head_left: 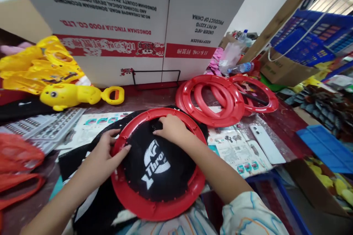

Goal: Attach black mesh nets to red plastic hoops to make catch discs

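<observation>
A red plastic ring [157, 211] lies in front of me, tilted toward my lap. Across its middle is black fabric [176, 176] with a white printed logo and lettering. My left hand [110, 156] grips the ring's left side, thumb over the rim and fingers round the outer edge. Inside the ring, near its upper edge, my right hand [173, 128] has its thumb and fingers bent onto the black fabric, seemingly pinching it. More black cloth spreads under the ring to the left.
Several red rings [215, 114] are stacked behind on the right, near a white phone [267, 144]. A yellow toy [74, 95] lies at left beside a tray of small metal parts [52, 128]. A large white carton [116, 14] stands at the back. Printed sheets [234, 150] cover the tabletop.
</observation>
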Motion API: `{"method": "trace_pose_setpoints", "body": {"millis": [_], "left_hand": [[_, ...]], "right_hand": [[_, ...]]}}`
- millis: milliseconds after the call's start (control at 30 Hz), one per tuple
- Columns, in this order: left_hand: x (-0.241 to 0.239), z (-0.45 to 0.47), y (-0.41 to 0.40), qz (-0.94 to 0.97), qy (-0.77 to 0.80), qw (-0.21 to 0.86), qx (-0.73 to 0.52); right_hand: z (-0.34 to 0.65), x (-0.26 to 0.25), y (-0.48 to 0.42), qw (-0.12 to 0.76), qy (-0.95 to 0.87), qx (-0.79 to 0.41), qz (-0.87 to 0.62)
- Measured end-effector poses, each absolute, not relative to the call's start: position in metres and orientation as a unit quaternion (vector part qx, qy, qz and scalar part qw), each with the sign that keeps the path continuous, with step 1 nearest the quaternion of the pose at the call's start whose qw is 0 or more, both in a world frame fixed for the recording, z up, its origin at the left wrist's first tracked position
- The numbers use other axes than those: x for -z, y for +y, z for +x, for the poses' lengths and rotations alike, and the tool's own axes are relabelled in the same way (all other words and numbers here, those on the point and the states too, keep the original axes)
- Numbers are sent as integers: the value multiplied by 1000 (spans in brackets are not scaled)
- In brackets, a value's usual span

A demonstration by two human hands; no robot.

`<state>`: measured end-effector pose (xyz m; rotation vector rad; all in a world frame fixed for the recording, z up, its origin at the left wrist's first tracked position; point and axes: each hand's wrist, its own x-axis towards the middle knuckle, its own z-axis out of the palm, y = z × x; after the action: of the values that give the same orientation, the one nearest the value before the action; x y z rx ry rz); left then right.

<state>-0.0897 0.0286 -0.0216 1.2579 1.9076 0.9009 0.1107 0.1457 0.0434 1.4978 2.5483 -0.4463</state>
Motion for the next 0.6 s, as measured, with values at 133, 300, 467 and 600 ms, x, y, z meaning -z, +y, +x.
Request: {"method": "trace_pose_setpoints", "body": {"millis": [133, 300, 467, 600], "left_hand": [[11, -91, 30, 582, 719, 307, -224], [4, -81, 79, 614, 689, 238, -302], [18, -64, 99, 637, 630, 240, -374], [31, -63, 98, 646, 586, 272, -406]], "right_hand": [[109, -40, 133, 63, 864, 132, 482], [109, -40, 121, 28, 879, 109, 464], [117, -42, 116, 46, 903, 127, 408], [126, -42, 115, 63, 917, 129, 373]]}}
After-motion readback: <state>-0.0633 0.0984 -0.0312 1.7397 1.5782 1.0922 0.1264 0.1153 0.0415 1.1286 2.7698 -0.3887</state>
